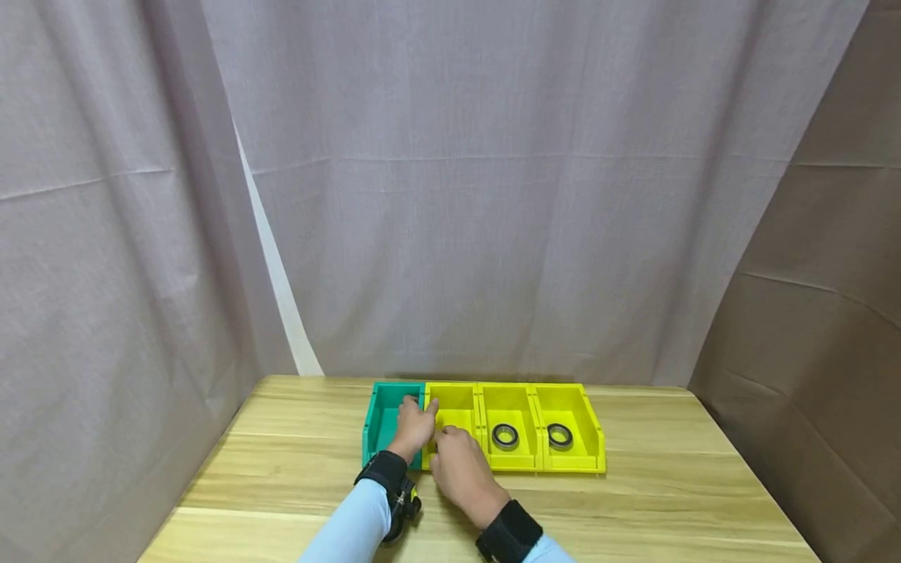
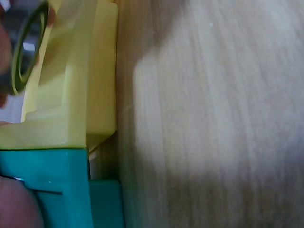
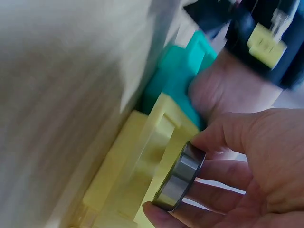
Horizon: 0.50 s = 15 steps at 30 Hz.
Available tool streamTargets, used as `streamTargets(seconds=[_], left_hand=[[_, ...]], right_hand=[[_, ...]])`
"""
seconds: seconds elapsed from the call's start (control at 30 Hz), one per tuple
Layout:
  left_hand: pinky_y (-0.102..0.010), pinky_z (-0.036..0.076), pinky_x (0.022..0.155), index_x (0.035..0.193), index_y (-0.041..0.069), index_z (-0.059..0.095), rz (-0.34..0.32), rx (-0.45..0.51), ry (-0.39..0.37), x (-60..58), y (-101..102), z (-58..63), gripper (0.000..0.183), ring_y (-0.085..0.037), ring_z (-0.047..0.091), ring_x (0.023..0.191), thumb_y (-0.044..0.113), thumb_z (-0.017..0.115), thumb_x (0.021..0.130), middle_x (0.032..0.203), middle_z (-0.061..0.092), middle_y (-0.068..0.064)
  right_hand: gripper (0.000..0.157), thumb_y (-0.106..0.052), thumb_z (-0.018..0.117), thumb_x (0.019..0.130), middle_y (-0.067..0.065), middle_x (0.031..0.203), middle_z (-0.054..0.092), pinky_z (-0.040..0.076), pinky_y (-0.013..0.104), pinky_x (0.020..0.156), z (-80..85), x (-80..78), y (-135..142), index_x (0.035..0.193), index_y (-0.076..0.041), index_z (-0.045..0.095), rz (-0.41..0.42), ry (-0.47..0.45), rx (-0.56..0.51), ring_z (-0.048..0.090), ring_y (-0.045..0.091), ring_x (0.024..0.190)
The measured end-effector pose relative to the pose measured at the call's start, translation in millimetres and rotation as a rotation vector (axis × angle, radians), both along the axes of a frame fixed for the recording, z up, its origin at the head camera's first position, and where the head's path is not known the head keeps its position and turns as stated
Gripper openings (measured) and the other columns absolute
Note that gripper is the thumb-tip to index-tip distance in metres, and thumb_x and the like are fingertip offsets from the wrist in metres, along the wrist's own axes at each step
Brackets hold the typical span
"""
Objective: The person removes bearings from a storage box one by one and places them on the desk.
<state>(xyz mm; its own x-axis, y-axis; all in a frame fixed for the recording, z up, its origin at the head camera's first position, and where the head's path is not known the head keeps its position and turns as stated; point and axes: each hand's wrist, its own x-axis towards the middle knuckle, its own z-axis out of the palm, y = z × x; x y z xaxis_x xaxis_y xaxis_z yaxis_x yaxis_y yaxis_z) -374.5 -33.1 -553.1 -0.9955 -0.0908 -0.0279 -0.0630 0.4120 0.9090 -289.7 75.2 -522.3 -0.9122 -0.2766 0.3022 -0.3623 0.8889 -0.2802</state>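
Observation:
My right hand (image 1: 464, 473) pinches a metal ring bearing (image 3: 179, 178) between thumb and fingers, tilted on edge over the front of the leftmost yellow bin (image 3: 156, 147). In the left wrist view the same bearing (image 2: 29, 50) shows at the upper left. My left hand (image 1: 414, 426) lies across the wall between the green bin (image 1: 381, 418) and that yellow bin, fingers on the green side and thumb toward the yellow. Its fingertips are largely hidden, and I cannot tell whether they grip the wall.
One bearing (image 1: 504, 436) lies in the middle yellow bin and another bearing (image 1: 559, 436) in the right yellow bin. The joined bins stand in a row on a wooden table (image 1: 655, 485). Grey curtains (image 1: 493, 234) hang behind the table and along its sides.

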Motion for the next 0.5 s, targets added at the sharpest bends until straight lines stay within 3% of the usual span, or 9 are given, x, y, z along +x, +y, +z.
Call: streamTargets(seconds=[0.27,0.5], left_hand=[[-0.062,0.04,0.102,0.143,-0.008,0.031,-0.027,0.009,0.007,0.2,0,-3.2,0.063,-0.048,0.04,0.131,0.038,0.05,0.103,0.145,0.038,-0.03],[-0.061,0.041,0.1,0.14,-0.008,0.034,-0.019,-0.001,0.009,-0.8,-1,-4.4,0.06,-0.046,0.042,0.128,0.036,0.051,0.103,0.141,0.041,-0.029]], right_hand=[[0.032,-0.011,0.064,0.088,0.01,0.11,0.07,0.056,0.04,0.087,0.3,25.1,6,0.118,0.0,0.071,0.001,-0.084,-0.03,0.067,0.023,0.102],[0.032,-0.012,0.064,0.09,0.013,0.115,0.069,0.056,0.041,0.09,3.3,33.8,6,0.118,0.001,0.071,-0.003,-0.058,-0.031,0.066,0.027,0.105]])
